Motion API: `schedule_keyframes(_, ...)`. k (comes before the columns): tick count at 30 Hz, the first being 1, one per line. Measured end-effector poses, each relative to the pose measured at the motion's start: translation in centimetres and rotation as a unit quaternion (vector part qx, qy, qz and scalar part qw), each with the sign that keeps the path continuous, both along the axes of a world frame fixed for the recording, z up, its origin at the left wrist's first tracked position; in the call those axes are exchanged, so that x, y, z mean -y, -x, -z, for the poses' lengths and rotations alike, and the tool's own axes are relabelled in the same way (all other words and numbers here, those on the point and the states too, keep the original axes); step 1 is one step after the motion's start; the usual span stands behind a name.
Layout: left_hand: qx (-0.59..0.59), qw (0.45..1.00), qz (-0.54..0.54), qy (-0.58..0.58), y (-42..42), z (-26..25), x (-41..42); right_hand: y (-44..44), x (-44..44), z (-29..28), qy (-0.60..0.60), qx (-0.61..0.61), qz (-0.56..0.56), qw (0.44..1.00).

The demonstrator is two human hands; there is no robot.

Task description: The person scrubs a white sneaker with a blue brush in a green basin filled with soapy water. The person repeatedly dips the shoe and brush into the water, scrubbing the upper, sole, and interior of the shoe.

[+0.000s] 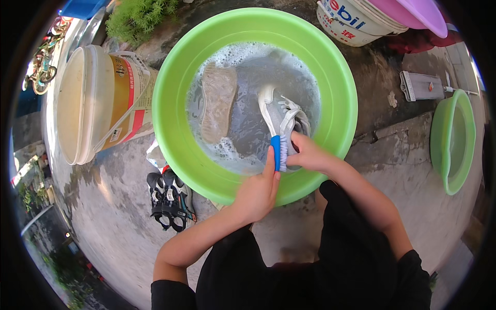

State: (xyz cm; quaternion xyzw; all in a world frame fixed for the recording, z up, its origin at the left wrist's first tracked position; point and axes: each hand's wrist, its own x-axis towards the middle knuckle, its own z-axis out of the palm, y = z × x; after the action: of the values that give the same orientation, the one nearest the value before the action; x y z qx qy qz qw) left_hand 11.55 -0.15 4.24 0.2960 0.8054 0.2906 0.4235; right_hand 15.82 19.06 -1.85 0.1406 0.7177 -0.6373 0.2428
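My left hand [259, 192] grips a blue scrub brush [275, 152] with white bristles, which face the side of a wet grey-and-white sneaker [285, 112]. Inside the shoe's opening, the fingers of my right hand [310, 153] hold it above the soapy water, toe pointing away from me. Both hands are over the near right part of a large green plastic basin [254, 19]. To the left in the basin, a second shoe [217, 102] lies sole up in the cloudy grey water. White foam [240, 52] rings the water.
Left of the basin stands a plastic paint bucket [89, 104] with a wire handle. Black sandals [168, 199] lie on the concrete near its lower left rim. At the upper right are a white bucket [345, 23], a pink basin [422, 13], a mop head [422, 86] and a smaller green basin [453, 141].
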Motion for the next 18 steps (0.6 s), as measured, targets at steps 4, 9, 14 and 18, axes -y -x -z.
schedule_keyframes(4,-0.029,0.996,-0.062,-0.06,0.3,1.4,-1.7,0.2,0.7,-1.6,0.017,-0.043,0.011,0.999)
schedule_keyframes(9,-0.025,0.999,-0.026,-0.015,-0.3,1.7,-0.8,0.4,0.0,-1.0,0.059,0.016,-0.012,0.998)
schedule_keyframes(14,-0.108,0.993,-0.019,-0.042,-0.1,0.5,-1.4,0.3,0.2,-2.0,0.348,0.13,0.202,0.906)
schedule_keyframes(18,-0.078,0.99,-0.105,-0.052,1.9,2.3,-4.1,0.6,0.2,-2.3,0.354,0.149,0.29,0.877)
